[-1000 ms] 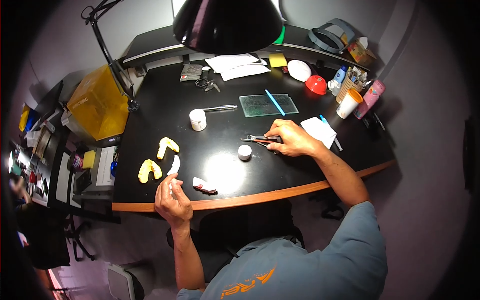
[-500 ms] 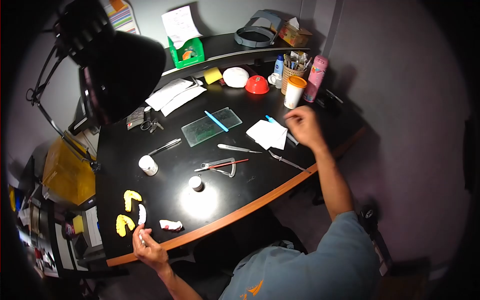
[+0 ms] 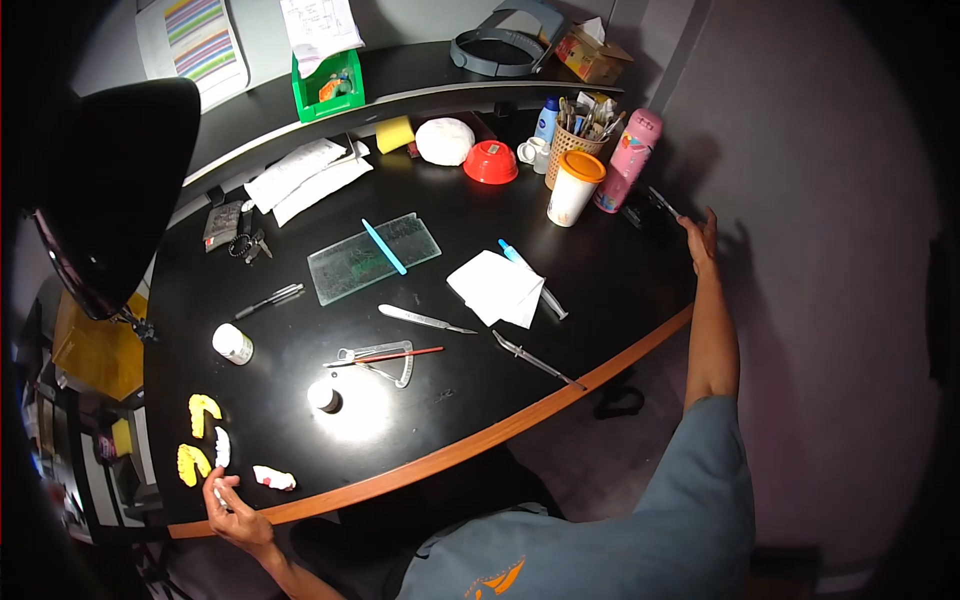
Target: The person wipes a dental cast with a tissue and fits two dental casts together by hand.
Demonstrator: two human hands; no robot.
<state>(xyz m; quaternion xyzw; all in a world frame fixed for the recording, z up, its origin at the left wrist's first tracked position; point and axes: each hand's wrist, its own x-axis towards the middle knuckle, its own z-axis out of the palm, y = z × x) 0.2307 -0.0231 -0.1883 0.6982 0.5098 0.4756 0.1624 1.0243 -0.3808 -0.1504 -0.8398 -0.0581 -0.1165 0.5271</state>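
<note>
My left hand (image 3: 238,518) is at the near left desk edge, fingers closed on a small whitish piece (image 3: 222,497) too small to name. Close to it lie two yellow horseshoe-shaped dental models (image 3: 204,413), a white curved row of teeth (image 3: 222,447) and a white model piece with red marks (image 3: 274,477). My right hand (image 3: 702,243) reaches to the far right by the wall, fingers apart. One fingertip meets the end of a slim silver tool (image 3: 662,201), which lies by a dark object (image 3: 636,211) behind the pink bottle (image 3: 630,160).
Mid-desk lie a glass slab (image 3: 340,275) with a blue stick, a scalpel (image 3: 425,318), a caliper (image 3: 400,372) with a red brush, white paper (image 3: 490,290) and a syringe (image 3: 540,285). An orange-lidded cup (image 3: 574,195) stands at right. A black lamp (image 3: 110,190) hangs at left.
My right hand has moved from beside the white paper to the far right, its fingers now spread. The view has shifted right. My left hand keeps its closed hold near the dental models.
</note>
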